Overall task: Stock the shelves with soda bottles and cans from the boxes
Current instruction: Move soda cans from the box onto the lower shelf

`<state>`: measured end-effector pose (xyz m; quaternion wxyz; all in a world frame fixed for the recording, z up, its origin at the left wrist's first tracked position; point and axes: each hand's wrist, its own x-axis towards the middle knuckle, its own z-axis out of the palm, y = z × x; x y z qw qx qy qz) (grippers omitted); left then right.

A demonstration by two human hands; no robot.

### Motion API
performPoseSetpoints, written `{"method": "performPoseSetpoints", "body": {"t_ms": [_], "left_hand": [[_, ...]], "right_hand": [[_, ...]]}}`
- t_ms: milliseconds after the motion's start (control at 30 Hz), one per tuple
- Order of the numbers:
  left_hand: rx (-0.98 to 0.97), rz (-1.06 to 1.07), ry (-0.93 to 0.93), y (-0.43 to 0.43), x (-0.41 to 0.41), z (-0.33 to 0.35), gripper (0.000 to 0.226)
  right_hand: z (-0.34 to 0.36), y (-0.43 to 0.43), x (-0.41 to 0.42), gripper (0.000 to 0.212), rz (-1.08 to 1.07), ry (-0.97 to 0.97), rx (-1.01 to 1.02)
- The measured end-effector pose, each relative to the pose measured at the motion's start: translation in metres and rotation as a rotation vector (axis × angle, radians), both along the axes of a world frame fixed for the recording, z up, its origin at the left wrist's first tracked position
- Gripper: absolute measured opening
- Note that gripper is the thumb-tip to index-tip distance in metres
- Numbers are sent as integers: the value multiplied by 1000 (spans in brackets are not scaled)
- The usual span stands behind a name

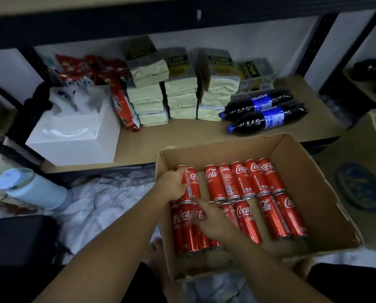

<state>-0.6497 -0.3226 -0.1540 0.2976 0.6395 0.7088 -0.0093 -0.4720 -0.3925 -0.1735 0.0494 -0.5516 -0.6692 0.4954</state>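
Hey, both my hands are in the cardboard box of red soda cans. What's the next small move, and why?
Probably lift the red soda can your left hand grips out of the open brown cardboard box and onto the brown shelf board. That hand is curled round it, and bare board lies just beyond the box.

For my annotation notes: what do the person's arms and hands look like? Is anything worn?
The left forearm and right forearm are bare; no sleeve shows. The left hand and right hand wear no gloves; no watch, ring or bracelet is visible.
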Motion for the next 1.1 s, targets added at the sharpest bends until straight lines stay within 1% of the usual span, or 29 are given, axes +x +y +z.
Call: {"method": "performPoseSetpoints", "body": {"t_ms": [67,167,267,333,433,500,567,633,700,733,800,900,1000,1100], "left_hand": [[-28,92,-1,11,6,-15,56],[-64,217,-23,23,12,-38,67],[-47,290,-58,26,12,-55,69],[-33,316,-78,25,13,-60,70],[-38,317,-98,27,13,-63,75],[-46,336,-138,27,12,-63,83],[-47,384,-213,27,12,-60,89],[-51,460,-315,27,12,-59,91],[-58,554,-429,27,13,-57,86],[-57,598,-488,27,13,-56,80],[-54,671,-611,26,14,-55,63],[-68,708,-772,22,18,-43,42],[-11,710,-859,14,21,-26,45],[113,636,-831,4,20,-6,51]], "right_hand": [[-19,0,-10,69,-30,6,-53],[-39,0,-25,75,-129,29,-87],[-54,3,-32,85,-245,58,-90],[-59,5,-33,89,-277,45,-99],[-64,6,-30,81,-306,68,-117],[-65,6,-26,79,-337,102,-139],[-66,6,-19,77,-389,139,-169],[-64,7,-13,69,-424,173,-210],[-58,8,-6,59,-446,205,-242],[-53,8,-3,55,-453,218,-243],[-45,8,4,53,-470,248,-227],[-30,8,16,55,-482,283,-205],[-15,7,28,57,-462,287,-165],[3,4,38,55,-500,282,-69]]}}
